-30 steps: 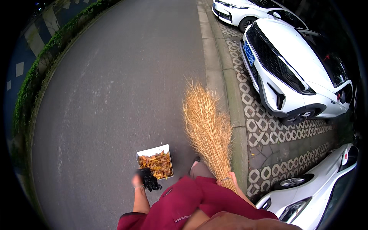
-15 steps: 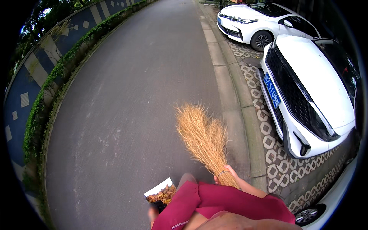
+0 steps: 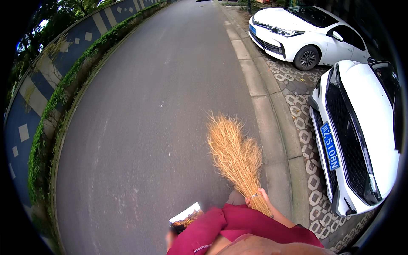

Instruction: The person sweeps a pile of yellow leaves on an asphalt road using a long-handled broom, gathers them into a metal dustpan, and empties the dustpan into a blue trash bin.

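Observation:
A straw broom (image 3: 236, 153) made of bundled tan twigs is in my right hand (image 3: 262, 199), whose fingers wrap round its bound lower part. Its bushy end points forward and slightly left, over the road. Low on the left, my left hand (image 3: 170, 239) shows only as a blur at the black part of a dustpan (image 3: 192, 210). The pan has a whitish inner face and carries brown dry leaves (image 3: 186, 222). My dark red clothing covers part of the pan, and the fingers of my left hand are mostly hidden.
A grey asphalt road (image 3: 148, 106) runs ahead. To the right are a stone kerb (image 3: 278, 170), patterned paving (image 3: 312, 170) and two parked white cars (image 3: 361, 93) (image 3: 289, 27). A low green hedge (image 3: 51, 114) lines a blue wall (image 3: 34, 97) on the left.
The parked cars and kerb have shifted right and closer in view as I move forward. Broom and dustpan have come along, both appearing slightly farther right.

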`<state>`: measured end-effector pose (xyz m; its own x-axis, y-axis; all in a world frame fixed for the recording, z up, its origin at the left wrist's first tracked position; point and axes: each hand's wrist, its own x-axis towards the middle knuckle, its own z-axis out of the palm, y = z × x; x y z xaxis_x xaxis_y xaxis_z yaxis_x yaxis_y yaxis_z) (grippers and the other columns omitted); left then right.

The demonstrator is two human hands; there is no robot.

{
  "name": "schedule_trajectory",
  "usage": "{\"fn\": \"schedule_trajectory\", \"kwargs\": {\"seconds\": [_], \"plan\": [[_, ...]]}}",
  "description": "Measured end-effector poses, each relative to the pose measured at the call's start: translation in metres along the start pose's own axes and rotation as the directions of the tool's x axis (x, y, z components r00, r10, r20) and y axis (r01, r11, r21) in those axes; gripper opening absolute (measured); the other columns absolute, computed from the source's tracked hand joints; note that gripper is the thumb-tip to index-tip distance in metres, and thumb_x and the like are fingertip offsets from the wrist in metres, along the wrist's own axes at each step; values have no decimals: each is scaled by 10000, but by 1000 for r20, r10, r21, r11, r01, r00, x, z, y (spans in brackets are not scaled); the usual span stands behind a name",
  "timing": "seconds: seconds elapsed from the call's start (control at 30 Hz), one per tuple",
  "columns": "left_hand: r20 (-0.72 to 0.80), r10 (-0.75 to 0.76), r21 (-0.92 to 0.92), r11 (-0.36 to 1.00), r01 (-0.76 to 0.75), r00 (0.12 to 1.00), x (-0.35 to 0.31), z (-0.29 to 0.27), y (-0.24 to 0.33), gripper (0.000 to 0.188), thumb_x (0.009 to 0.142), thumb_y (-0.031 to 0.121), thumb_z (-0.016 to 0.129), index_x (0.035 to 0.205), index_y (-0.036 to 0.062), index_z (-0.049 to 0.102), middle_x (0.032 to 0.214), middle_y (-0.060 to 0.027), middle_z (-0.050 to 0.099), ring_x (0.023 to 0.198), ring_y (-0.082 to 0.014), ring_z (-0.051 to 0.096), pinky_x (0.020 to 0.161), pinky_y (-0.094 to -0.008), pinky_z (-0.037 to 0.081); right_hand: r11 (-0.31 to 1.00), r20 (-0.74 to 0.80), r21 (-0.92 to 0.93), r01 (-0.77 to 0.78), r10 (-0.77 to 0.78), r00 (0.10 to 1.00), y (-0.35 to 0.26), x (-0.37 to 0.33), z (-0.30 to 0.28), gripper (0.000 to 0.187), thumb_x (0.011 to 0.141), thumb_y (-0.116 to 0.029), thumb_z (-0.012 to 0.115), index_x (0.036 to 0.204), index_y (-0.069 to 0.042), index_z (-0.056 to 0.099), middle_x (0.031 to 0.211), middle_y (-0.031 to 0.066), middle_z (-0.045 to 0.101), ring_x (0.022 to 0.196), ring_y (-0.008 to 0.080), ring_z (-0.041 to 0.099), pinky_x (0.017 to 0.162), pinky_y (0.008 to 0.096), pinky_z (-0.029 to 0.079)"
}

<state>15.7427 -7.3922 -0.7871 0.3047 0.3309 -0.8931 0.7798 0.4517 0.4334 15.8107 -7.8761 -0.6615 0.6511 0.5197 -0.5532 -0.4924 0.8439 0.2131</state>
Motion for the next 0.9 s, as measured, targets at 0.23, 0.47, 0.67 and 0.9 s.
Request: {"fn": "schedule_trajectory", "kwargs": {"seconds": [0.23, 0.47, 0.67, 0.9], "plan": [[25, 46, 78, 996, -48, 999, 86, 200, 174, 228, 798, 257, 444, 814, 53, 542, 707, -86, 560, 608, -211, 535, 575, -323, 440, 966, -52, -227, 121, -136, 989, -212, 156, 81, 613, 669, -463, 490, 980, 57, 399, 863, 120, 442, 731, 179, 465, 670, 305, 394], [82, 62, 100, 992, -70, 995, 109, 408, 358, 277, 823, 277, 429, 876, 41, 564, 761, -101, 593, 660, -227, 573, 623, -335, 475, 990, -107, -134, -44, 29, 994, -373, 294, 241, 612, 723, -490, 433, 941, 83, 456, 799, 162, 530, 673, 264, 533, 633, 358, 468], [123, 68, 67, 995, -77, 990, 190, 580, 486, 348, 838, 326, 416, 925, 33, 581, 797, -108, 616, 680, -240, 596, 620, -353, 494, 992, 59, -121, -41, 48, 997, -515, 449, 310, 639, 759, -485, 371, 978, 112, 440, 815, 192, 534, 698, 277, 540, 652, 361, 468], [189, 14, 97, 995, -33, 982, 300, 775, 655, 379, 828, 364, 427, 920, 33, 588, 780, -99, 615, 650, -238, 589, 563, -365, 479, 925, -96, -366, 102, -146, 985, -672, 550, 477, 664, 706, -539, 456, 1001, 56, 421, 857, 152, 476, 735, 219, 491, 674, 334, 424]]}}
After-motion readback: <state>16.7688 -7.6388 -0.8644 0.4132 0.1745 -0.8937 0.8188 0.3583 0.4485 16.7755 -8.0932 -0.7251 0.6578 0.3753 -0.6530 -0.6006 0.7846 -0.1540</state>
